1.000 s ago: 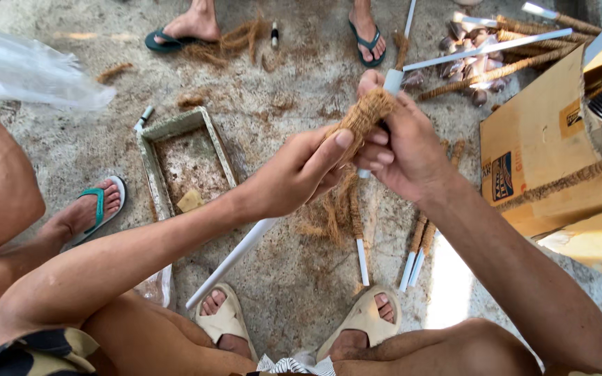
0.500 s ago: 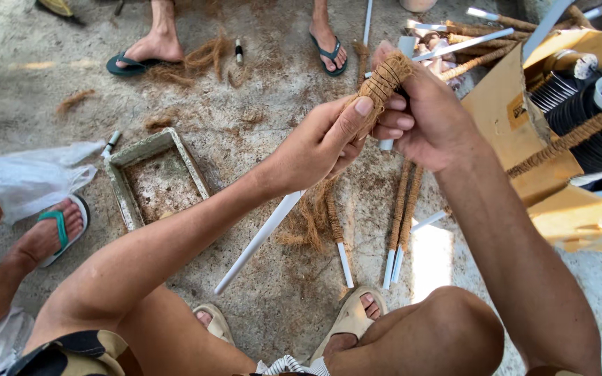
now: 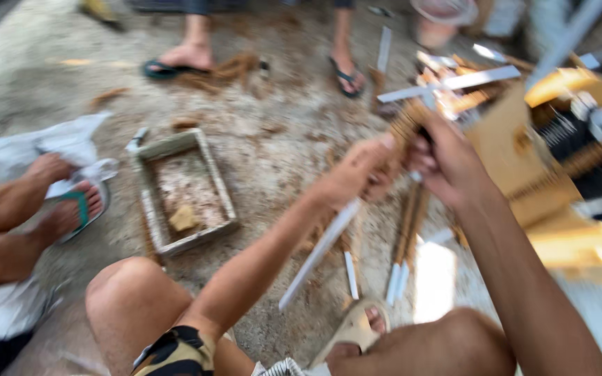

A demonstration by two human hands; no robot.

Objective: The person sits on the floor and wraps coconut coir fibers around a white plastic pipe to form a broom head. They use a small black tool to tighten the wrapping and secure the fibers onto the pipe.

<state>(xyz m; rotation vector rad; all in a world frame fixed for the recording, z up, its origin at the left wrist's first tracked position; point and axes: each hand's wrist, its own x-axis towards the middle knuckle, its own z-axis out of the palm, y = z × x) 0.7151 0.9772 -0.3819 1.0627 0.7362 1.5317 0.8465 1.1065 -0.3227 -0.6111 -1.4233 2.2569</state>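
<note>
The picture is blurred by motion. My left hand (image 3: pixel 357 170) and my right hand (image 3: pixel 451 163) are close together, both closed on a white stick wrapped with brown coconut fibre (image 3: pixel 407 122). The fibre-wrapped end points up and away from me; the bare white end (image 3: pixel 318 254) slants down toward my left knee. A yellow cardboard box (image 3: pixel 524 160) stands just right of my right hand.
A shallow rectangular tray (image 3: pixel 149 209) with crumbs lies on the concrete floor at the left. More wrapped and bare sticks (image 3: pixel 405 237) lie below my hands, and a pile (image 3: pixel 454 87) lies beyond. Another person's sandalled feet (image 3: pixel 189 59) are ahead, someone's foot (image 3: pixel 71 209) at left.
The view has swung and blurred. My hands with the wrapped stick have shifted right, toward the yellow box. The tray now sits further left in view.
</note>
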